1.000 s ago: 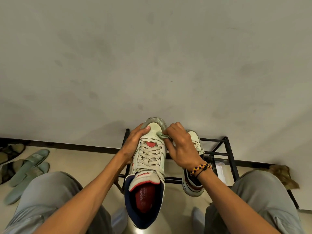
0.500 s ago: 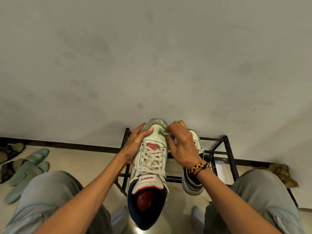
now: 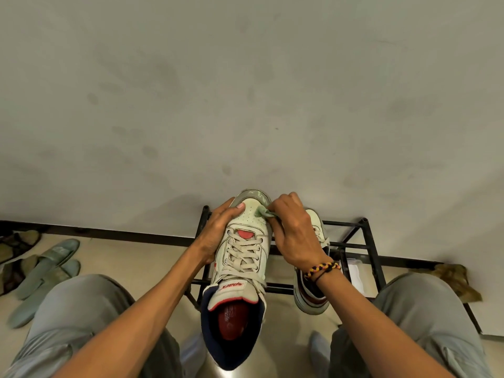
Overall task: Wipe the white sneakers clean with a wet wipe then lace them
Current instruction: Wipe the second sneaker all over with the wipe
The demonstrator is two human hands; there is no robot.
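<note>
Two hands work on one white sneaker point(image 3: 240, 257) held at six o'clock over the lap, its long axis running from heel at six to toe at twelve: the left hand point(image 3: 215, 230) grips the toe's nine o'clock flank, thumb across the toe cap. The right hand point(image 3: 293, 236) pinches a bunched wet wipe point(image 3: 263, 212) against the toe's three o'clock edge, nearest the unwiped toe. The second sneaker point(image 3: 313, 268) sits at three o'clock on the black rack point(image 3: 365, 241).

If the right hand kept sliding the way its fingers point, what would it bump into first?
Probably the left hand's thumb. The right hand presses the wipe across the sneaker's toe, fingers pointing leftward; depth is uncertain.
</note>
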